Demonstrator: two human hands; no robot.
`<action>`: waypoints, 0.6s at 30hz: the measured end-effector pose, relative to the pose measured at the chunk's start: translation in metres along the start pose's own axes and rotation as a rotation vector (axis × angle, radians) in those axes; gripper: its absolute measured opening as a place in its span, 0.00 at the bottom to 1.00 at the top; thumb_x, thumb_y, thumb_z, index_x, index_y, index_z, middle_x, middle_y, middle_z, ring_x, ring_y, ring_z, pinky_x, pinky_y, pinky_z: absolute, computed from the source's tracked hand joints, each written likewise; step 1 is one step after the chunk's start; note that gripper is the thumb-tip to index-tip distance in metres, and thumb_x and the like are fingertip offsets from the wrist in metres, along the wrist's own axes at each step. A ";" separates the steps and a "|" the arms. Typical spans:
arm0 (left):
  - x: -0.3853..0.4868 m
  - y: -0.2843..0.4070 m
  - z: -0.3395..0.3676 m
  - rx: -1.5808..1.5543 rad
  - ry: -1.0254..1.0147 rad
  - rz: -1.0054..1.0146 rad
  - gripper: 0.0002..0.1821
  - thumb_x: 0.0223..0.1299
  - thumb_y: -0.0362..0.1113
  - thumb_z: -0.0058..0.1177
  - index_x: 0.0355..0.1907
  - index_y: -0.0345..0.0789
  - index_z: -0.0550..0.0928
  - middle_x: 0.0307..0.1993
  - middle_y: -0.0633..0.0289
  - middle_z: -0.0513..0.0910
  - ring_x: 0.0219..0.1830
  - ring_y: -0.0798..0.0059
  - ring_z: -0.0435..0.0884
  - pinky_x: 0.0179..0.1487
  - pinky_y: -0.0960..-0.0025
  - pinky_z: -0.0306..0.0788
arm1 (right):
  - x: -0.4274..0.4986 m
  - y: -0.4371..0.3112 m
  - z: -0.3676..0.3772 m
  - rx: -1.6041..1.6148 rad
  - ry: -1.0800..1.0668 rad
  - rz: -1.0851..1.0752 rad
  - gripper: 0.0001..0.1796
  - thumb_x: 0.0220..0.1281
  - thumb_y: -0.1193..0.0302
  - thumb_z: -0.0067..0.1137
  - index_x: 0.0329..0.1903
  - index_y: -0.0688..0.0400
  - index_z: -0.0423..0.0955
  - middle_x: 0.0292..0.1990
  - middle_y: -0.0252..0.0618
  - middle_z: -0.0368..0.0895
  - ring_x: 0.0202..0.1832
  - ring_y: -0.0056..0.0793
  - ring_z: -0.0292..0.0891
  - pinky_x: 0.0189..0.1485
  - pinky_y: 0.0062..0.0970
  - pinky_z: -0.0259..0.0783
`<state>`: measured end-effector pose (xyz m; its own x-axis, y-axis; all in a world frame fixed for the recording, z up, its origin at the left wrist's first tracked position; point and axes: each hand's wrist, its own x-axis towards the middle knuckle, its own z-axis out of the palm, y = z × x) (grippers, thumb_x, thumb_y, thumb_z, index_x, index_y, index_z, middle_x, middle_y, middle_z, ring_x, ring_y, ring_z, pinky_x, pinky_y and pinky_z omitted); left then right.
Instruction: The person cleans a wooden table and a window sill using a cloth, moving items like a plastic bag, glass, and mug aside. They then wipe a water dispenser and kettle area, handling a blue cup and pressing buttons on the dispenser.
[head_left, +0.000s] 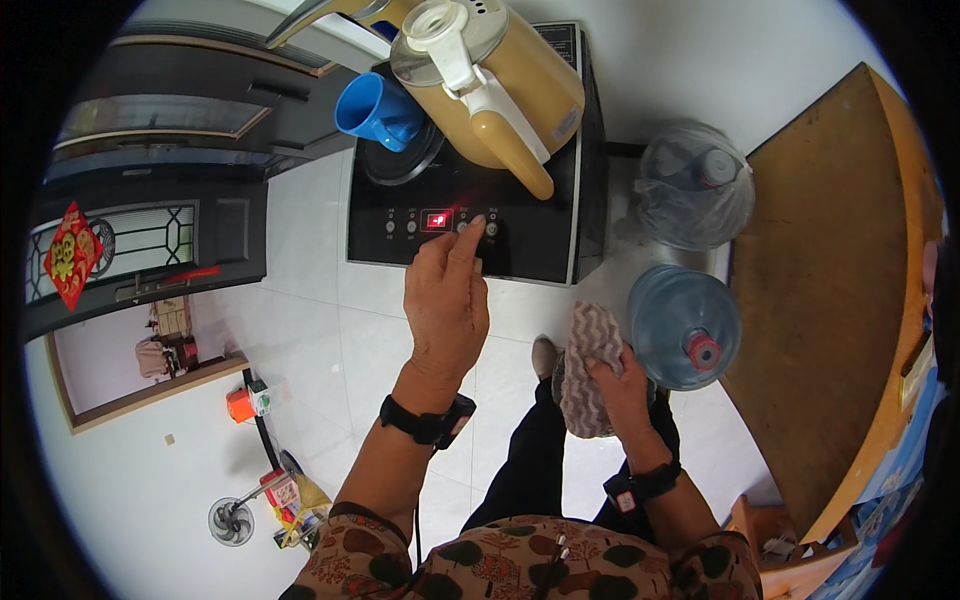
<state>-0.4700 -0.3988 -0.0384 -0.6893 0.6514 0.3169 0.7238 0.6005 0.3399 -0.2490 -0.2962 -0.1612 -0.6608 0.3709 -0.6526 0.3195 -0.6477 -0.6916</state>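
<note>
My left hand (448, 300) reaches to the control panel of a black-topped water dispenser (517, 255), one finger extended onto or just over a button right of a lit red display (439, 220). It holds nothing that I can see. My right hand (621, 386), lower at the right, grips a brown-and-white wavy-striped cloth (589, 367). On the dispenser's top stands a tan electric kettle (525, 90) with a white and tan handle pointing towards me. Left of the kettle, a blue plastic mug (373, 112) rests by a round black plate (397, 166).
Right of the dispenser stand a plastic-wrapped water jug (694, 187) and a blue water jug (682, 322) with a red cap. A wooden table (817, 300) bounds the far right. Dark cabinets and a door (232, 240) are at the left; a fan (231, 521) is at lower left.
</note>
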 end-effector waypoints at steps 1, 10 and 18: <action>0.000 0.000 0.000 0.023 -0.005 0.010 0.28 0.62 0.22 0.56 0.66 0.39 0.82 0.49 0.54 0.81 0.46 0.58 0.79 0.50 0.60 0.74 | 0.000 0.001 -0.001 -0.005 0.002 -0.004 0.22 0.67 0.73 0.64 0.62 0.64 0.77 0.52 0.36 0.85 0.52 0.23 0.80 0.60 0.25 0.73; 0.000 -0.001 0.002 0.093 -0.018 0.055 0.31 0.58 0.20 0.56 0.66 0.41 0.82 0.48 0.56 0.80 0.45 0.58 0.78 0.50 0.60 0.73 | 0.002 -0.001 0.001 -0.007 -0.012 -0.014 0.21 0.66 0.73 0.64 0.60 0.64 0.78 0.50 0.35 0.86 0.51 0.23 0.80 0.58 0.25 0.74; 0.001 -0.002 0.004 0.132 -0.023 0.065 0.34 0.54 0.19 0.55 0.66 0.42 0.83 0.47 0.58 0.80 0.45 0.60 0.77 0.50 0.61 0.72 | 0.003 -0.002 0.000 -0.047 0.009 -0.016 0.21 0.66 0.72 0.64 0.60 0.64 0.78 0.49 0.35 0.86 0.50 0.23 0.79 0.58 0.25 0.73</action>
<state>-0.4718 -0.3981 -0.0423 -0.6412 0.7005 0.3133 0.7656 0.6115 0.1996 -0.2515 -0.2936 -0.1612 -0.6600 0.3871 -0.6438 0.3403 -0.6101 -0.7156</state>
